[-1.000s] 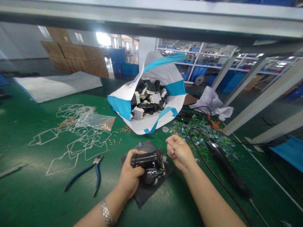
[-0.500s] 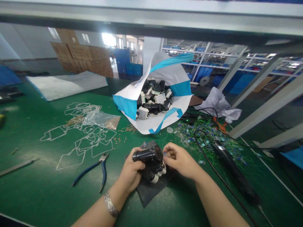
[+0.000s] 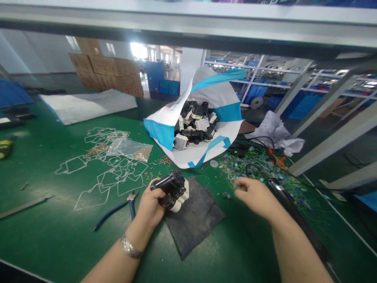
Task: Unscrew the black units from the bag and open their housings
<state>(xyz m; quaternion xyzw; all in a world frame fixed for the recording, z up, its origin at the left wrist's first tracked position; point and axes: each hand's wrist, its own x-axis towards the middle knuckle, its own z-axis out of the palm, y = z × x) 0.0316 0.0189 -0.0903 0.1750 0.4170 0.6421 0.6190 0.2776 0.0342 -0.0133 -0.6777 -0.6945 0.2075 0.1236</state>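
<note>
My left hand [image 3: 150,206] is wrapped round a black-and-white plastic housing [image 3: 172,188] with a round tubular body, holding it tilted over the left part of a dark cloth [image 3: 197,220]. My right hand [image 3: 255,196] is apart from it, above the bench to the right of the cloth. Its fingers are curled together, and what they hold, if anything, is hidden. A small bluish piece [image 3: 226,195] lies just left of those fingers. Beyond them spreads a pile of green wires with blue bits [image 3: 260,165].
A white-and-blue bag [image 3: 206,151] full of similar housings stands behind the cloth. Blue-handled pliers [image 3: 112,214], white ring gaskets [image 3: 118,177], a bag of screws [image 3: 143,152] and a flat file [image 3: 26,206] lie left. A black corded tool [image 3: 294,212] lies right, near slanted metal posts [image 3: 338,141].
My right hand has left the housing and moved right, towards the wire pile. My left hand has shifted the housing left and slightly up, uncovering more cloth. A small bluish piece now shows on the bench.
</note>
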